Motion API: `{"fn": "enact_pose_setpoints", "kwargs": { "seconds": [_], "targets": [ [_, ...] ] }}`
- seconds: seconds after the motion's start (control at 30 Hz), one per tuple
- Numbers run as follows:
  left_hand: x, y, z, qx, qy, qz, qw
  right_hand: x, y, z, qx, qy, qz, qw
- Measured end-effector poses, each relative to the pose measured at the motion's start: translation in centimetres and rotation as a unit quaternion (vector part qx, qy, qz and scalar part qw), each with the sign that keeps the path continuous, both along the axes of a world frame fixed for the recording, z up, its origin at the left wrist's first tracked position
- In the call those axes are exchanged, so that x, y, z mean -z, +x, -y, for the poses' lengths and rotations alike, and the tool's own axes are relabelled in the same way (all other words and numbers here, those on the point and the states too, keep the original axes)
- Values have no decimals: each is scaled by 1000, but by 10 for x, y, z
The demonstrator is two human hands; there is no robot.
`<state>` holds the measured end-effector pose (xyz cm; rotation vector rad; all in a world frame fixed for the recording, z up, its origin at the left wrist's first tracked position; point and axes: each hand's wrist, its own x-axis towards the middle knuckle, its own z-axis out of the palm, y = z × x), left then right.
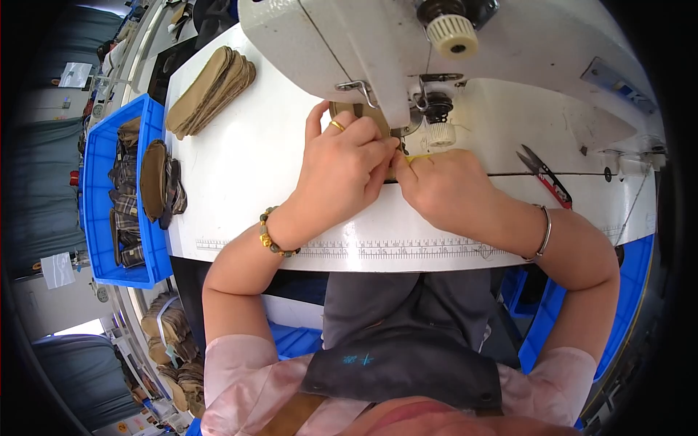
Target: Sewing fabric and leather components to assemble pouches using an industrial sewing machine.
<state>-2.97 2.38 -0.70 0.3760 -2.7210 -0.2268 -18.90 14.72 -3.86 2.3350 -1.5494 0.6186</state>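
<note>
At the white sewing machine, my left hand presses on a brown fabric piece beside the needle area, its fingers bent and its fingertips close together. My right hand is just to the right, thumb and index finger pinched at a thin yellow strip near the front of the presser foot. The fingertips of both hands nearly meet, hiding much of the piece and the needle.
Stacked brown sole-shaped pieces lie at the back left. A blue crate holds plaid and brown pieces. Red-and-black thread snips lie right of my hands. A printed ruler runs along the front edge. Bundles sit lower left.
</note>
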Motion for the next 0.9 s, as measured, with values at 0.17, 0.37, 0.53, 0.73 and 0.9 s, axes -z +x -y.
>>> {"fn": "enact_pose_setpoints", "kwargs": {
  "seconds": [0.17, 0.37, 0.53, 0.73, 0.9],
  "targets": [
    [8, -8, 13, -3, 30, -28, 999, 6, -4, 6, 20, 3, 29, 999],
    [-8, -4, 20, 35, 82, -11, 996, 5, -6, 5, 31, 23, 37, 999],
    [-18, 11, 36, 72, 173, 29, 982, -4, -7, 5, 7, 43, 45, 998],
    [-11, 5, 33, 106, 58, 32, 992, -6, -8, 3, 0, 59, 50, 997],
    [-14, 5, 26, 77, 22, 59, 995, -5, -8, 3, 1, 57, 50, 997]
  ]
}}
